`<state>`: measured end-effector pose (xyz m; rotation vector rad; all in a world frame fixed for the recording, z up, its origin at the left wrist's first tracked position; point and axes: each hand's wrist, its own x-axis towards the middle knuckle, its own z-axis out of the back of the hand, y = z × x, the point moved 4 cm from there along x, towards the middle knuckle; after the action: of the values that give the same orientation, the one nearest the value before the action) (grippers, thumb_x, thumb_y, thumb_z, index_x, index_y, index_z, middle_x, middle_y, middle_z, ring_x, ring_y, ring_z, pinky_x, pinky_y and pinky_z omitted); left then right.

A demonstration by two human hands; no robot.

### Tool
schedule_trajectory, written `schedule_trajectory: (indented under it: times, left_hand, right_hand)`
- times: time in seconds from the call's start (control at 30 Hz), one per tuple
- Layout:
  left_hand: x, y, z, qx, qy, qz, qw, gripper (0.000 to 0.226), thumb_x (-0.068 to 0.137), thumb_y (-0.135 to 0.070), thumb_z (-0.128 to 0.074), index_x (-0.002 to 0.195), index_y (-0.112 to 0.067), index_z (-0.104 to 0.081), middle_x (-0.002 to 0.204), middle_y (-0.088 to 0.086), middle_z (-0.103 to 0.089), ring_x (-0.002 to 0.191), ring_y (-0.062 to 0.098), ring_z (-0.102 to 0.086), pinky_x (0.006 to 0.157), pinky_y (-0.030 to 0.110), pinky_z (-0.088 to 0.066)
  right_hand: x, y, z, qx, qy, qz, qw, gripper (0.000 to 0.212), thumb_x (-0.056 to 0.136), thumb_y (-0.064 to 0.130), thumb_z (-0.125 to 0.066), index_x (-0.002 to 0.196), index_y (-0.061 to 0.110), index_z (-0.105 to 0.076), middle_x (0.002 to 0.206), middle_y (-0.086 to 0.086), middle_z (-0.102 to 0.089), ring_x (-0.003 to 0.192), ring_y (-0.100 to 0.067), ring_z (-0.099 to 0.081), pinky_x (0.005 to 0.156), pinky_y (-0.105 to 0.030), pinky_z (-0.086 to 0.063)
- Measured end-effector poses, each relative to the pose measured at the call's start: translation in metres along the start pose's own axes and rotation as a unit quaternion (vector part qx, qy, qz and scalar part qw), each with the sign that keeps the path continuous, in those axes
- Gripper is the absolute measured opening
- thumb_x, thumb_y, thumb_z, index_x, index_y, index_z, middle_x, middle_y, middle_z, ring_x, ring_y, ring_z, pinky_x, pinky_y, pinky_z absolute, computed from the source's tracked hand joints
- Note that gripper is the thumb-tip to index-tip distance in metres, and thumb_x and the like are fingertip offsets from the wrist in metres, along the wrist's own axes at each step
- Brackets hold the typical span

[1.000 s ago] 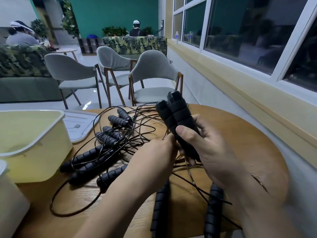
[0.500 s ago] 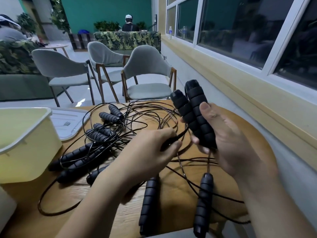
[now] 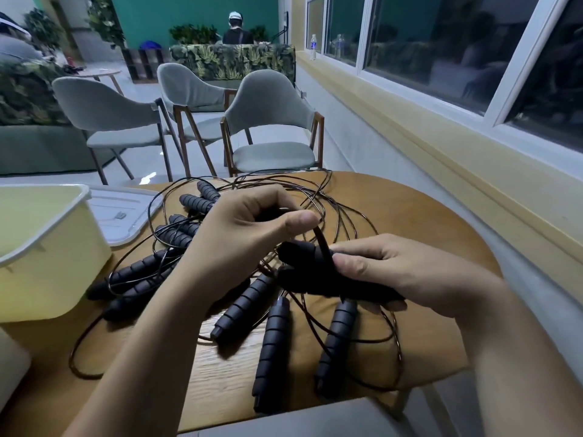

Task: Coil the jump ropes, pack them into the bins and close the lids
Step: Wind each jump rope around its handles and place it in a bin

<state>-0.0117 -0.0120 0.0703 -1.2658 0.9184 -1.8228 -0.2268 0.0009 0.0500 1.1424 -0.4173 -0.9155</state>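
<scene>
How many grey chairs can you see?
3, all beyond the table: the left chair, the middle chair farther back, and the right chair closest to the table. More may be hidden.

Round wooden table (image 3: 419,222) bears tangled jump ropes (image 3: 274,335), yellow bin (image 3: 47,257), white lid (image 3: 123,212).

Right of the tangled jump ropes (image 3: 274,335), bare bench (image 3: 426,222) wood shows — left of them, the yellow bin (image 3: 47,272) and white lid (image 3: 126,216) block the way.
</scene>
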Motion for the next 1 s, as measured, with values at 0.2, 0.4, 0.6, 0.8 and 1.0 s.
schedule_trajectory:
  times: [0.2, 0.4, 0.6, 0.8, 1.0]
  left_hand:
    - [0.001, 0.013, 0.002, -0.023, 0.008, 0.012, 1.000, 0.025, 0.091, -0.035, -0.082, 0.087, -0.011, -0.078, 0.079, 0.012, -0.067, 0.074, 0.011, -0.058, 0.068, 0.020, -0.045]
    - [-0.003, 0.018, -0.010, -0.026, 0.058, 0.026, 0.998, 0.022, 0.101, -0.017, -0.066, 0.088, 0.000, -0.071, 0.079, 0.014, -0.068, 0.073, 0.012, -0.063, 0.066, 0.019, -0.049]
    - [-0.002, 0.023, -0.030, 0.062, 0.031, 0.056, 0.996, 0.047, 0.111, -0.033, -0.044, 0.066, -0.032, -0.058, 0.056, -0.011, -0.047, 0.051, 0.004, -0.038, 0.052, 0.026, -0.030]
    - [-0.001, 0.017, -0.043, 0.149, 0.052, 0.006, 0.987, 0.034, 0.114, -0.040, -0.040, 0.091, -0.035, -0.065, 0.061, -0.015, -0.048, 0.056, 0.003, -0.043, 0.055, 0.027, -0.034]
    - [0.003, 0.027, -0.043, 0.212, 0.025, 0.051, 0.976, 0.024, 0.111, -0.040, -0.050, 0.105, -0.026, -0.069, 0.069, -0.010, -0.061, 0.066, 0.006, -0.058, 0.063, 0.036, -0.046]
  right_hand:
    - [-0.008, 0.008, -0.004, 0.063, 0.097, 0.047, 0.992, 0.034, 0.104, 0.047, -0.053, 0.121, 0.027, -0.075, 0.077, 0.009, -0.067, 0.061, -0.018, -0.055, 0.049, -0.032, -0.033]
    - [-0.004, 0.015, -0.003, 0.127, 0.099, 0.126, 0.979, 0.075, 0.095, 0.064, -0.069, 0.128, -0.004, -0.060, 0.097, -0.033, -0.066, 0.056, -0.026, -0.055, 0.039, -0.025, -0.034]
    - [-0.004, 0.023, 0.008, 0.203, -0.009, 0.211, 0.956, 0.061, 0.106, 0.044, -0.051, 0.135, -0.009, -0.049, 0.113, -0.035, -0.069, 0.054, -0.020, -0.053, 0.041, -0.023, -0.031]
    - [-0.005, 0.024, 0.018, 0.204, -0.152, 0.211, 0.944, 0.057, 0.106, 0.042, -0.045, 0.128, -0.010, -0.054, 0.109, -0.035, -0.068, 0.058, -0.025, -0.050, 0.044, -0.030, -0.030]
    - [-0.002, 0.021, 0.020, 0.213, -0.275, 0.209, 0.914, 0.034, 0.103, 0.034, -0.057, 0.125, 0.009, -0.050, 0.106, -0.037, -0.069, 0.062, -0.031, -0.053, 0.048, -0.039, -0.032]
